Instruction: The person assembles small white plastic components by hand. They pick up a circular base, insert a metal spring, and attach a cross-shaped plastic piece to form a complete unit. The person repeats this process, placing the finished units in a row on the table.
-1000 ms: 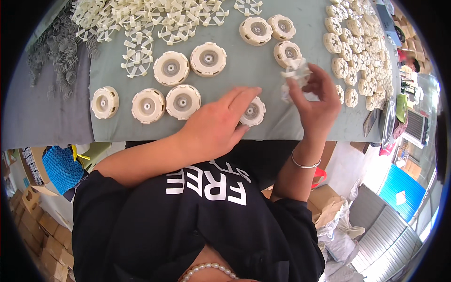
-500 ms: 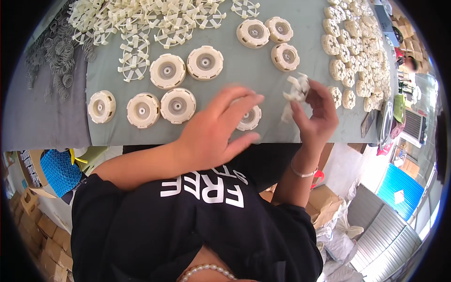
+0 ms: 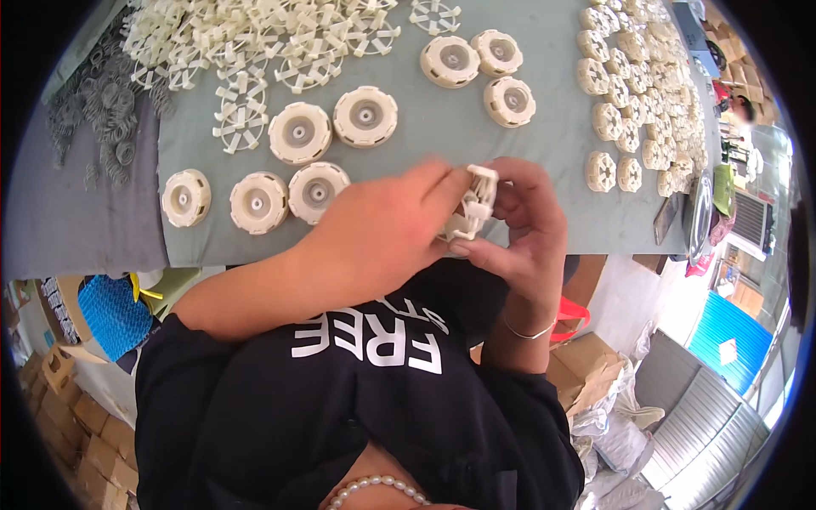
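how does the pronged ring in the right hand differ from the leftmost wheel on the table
Pose: the pronged ring is held up in the right hand, turned nearly edge-on to the camera; the leftmost wheel rests on the table, round face showing. Build: the ring is an open frame with gaps between prongs; the wheel has a thick rim around a sunken middle. Both are off-white.

By the table's (image 3: 429,157) front edge, the right hand (image 3: 531,223) holds a white piece (image 3: 478,204) with tabs. The left hand (image 3: 387,225) is right by it. Gray springs (image 3: 98,123) lie near the back left corner, little white wheels (image 3: 602,121) along the right edge.
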Tool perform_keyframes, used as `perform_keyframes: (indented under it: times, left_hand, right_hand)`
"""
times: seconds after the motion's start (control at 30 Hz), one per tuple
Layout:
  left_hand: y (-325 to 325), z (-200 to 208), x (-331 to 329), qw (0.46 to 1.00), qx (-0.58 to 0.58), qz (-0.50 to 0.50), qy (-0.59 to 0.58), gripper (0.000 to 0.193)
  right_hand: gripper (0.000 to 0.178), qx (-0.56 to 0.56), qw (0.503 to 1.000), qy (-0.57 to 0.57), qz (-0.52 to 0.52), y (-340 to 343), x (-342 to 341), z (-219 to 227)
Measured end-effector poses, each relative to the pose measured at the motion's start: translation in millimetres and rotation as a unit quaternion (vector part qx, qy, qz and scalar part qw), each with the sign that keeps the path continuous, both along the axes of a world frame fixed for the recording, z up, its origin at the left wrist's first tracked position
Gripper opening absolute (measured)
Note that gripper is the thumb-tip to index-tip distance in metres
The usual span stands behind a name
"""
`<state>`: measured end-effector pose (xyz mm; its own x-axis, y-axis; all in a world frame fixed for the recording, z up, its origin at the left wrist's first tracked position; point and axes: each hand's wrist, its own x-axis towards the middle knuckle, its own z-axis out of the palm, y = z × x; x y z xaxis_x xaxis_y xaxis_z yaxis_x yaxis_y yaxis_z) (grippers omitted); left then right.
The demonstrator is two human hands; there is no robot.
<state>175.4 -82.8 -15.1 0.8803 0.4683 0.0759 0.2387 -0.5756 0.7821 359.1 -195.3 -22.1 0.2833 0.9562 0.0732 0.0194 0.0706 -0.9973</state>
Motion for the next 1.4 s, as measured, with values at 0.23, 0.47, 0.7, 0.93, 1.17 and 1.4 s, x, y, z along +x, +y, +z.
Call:
perform_keyframes:
  times: [0.23, 0.47, 0.7, 0.93, 1.17, 1.4]
  left_hand:
    - [20, 6, -6, 0.881, -0.461, 0.033, -0.096, 0.052]
    - [29, 1, -34, 0.778, -0.596, 0.037, -0.197, 0.07]
    - [-13, -15, -36, 0.866, -0.495, 0.058, -0.046, 0.044]
    - [-14, -21, -20, 0.906, -0.413, 0.093, -0.016, 0.067]
    - [-10, -25, -11, 0.936, -0.333, 0.102, 0.047, 0.051]
    - [-1, -15, 3, 0.935, -0.328, 0.091, 0.102, 0.049]
  right_hand:
    - [0.073, 0.209, 0.964, -0.132, -0.094, 3, -4, -10]
    - [0.061, -0.139, 0.907, -0.312, -0.246, -33, 45, -12]
    - [0.06, -0.153, 0.906, -0.368, -0.142, -41, 60, -17]
    - [0.057, -0.054, 0.942, -0.33, -0.005, -20, 6, -3]
    - [0.055, -0.088, 0.926, -0.367, 0.003, -12, -8, -3]
    - [0.059, -0.137, 0.925, -0.352, 0.035, -15, 1, -3]
